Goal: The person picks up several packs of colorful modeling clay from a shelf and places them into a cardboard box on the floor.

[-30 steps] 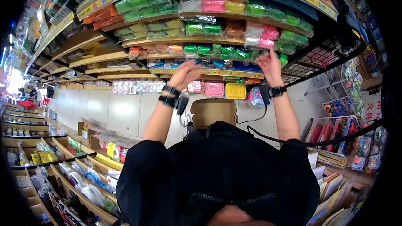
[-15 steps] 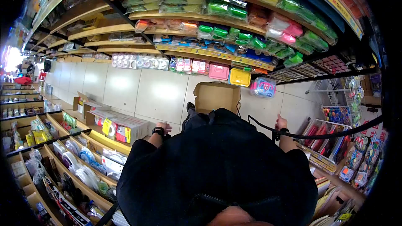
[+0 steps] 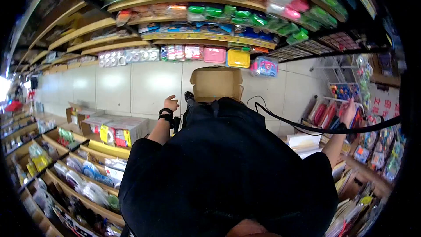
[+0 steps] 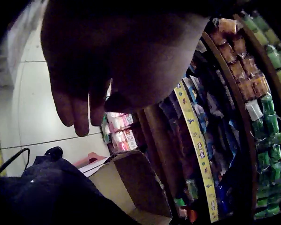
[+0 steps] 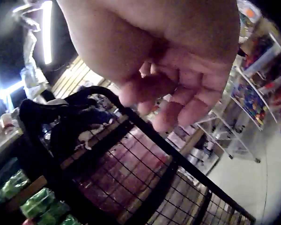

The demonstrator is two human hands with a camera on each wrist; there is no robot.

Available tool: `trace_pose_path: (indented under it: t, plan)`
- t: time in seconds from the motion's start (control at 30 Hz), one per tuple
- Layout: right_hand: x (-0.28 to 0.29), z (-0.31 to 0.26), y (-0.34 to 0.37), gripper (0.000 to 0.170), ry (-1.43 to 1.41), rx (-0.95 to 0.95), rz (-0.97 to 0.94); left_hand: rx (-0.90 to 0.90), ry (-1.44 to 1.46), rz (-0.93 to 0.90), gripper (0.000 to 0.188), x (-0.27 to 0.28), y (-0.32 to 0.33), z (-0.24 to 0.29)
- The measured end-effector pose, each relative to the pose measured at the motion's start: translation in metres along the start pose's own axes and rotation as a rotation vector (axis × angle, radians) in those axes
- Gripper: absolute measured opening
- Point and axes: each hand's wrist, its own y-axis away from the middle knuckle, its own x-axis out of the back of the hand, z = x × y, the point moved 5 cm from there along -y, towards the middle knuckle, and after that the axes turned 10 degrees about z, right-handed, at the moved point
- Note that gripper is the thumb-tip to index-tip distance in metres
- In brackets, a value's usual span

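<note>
My left hand (image 3: 171,103) hangs over the floor left of an open cardboard box (image 3: 217,81), with nothing in it. In the left wrist view the fingers of this left hand (image 4: 117,56) extend loosely, dark against the light. Out to the right, my right hand (image 3: 348,113) overlaps a rack of red packs (image 3: 325,115) in the head view. The right wrist view shows the right hand (image 5: 164,56) with loosely bent fingers and nothing held, in front of a black wire grid (image 5: 131,164). Wristbands circle both wrists.
Shelves ahead hold green packets (image 3: 215,12) and orange packets (image 3: 153,13). Below them on the floor stand a pink container (image 3: 215,55), a yellow container (image 3: 238,58) and a blue-lidded box (image 3: 265,66). A black cable (image 3: 307,127) crosses at the right. Cartons (image 3: 118,127) stand at the left.
Both hands came down from in front of the shelves to beside the body. Since then the right hand has swung outward to the right, and the left has moved slightly forward.
</note>
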Motion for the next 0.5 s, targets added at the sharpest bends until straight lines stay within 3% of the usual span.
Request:
trace_pose_path:
  t: [0.03,0.1,0.17,0.2,0.27,0.33,0.4,0.47,0.5]
  plan:
    - [0.002,-0.019,-0.004,0.037,0.125,0.081,0.003,0.120,0.061,-0.021,0.044,-0.002,0.010,0.018]
    - [0.002,-0.041,-0.004,0.037,0.325,0.248,-0.022,0.106,0.050,-0.060,0.033,-0.007,0.014,0.022]
    - [0.008,-0.024,-0.017,0.024,0.417,0.312,-0.116,0.086,0.056,-0.080,0.020,-0.011,0.024,0.024]
    - [-0.002,-0.022,0.000,0.021,0.444,0.381,-0.132,-0.011,-0.091,-0.075,0.024,-0.013,0.025,0.021]
    - [0.001,0.027,-0.006,0.020,0.417,0.564,-0.258,0.092,-0.190,-0.059,0.037,-0.012,0.023,0.010]
    - [0.019,0.099,-0.014,0.023,0.490,0.290,-0.309,0.263,0.013,0.033,0.044,-0.010,0.041,0.006]
    - [0.024,0.153,0.008,0.014,0.644,-0.067,-0.402,0.285,0.090,0.014,0.036,-0.013,0.037,-0.017]
    - [0.045,0.232,0.004,0.025,0.917,-0.017,-0.436,0.044,-0.045,0.196,0.028,-0.013,0.038,-0.025]
    - [0.044,0.233,0.026,0.032,0.943,-0.174,-0.408,0.047,-0.050,0.205,0.028,-0.016,0.031,-0.039]
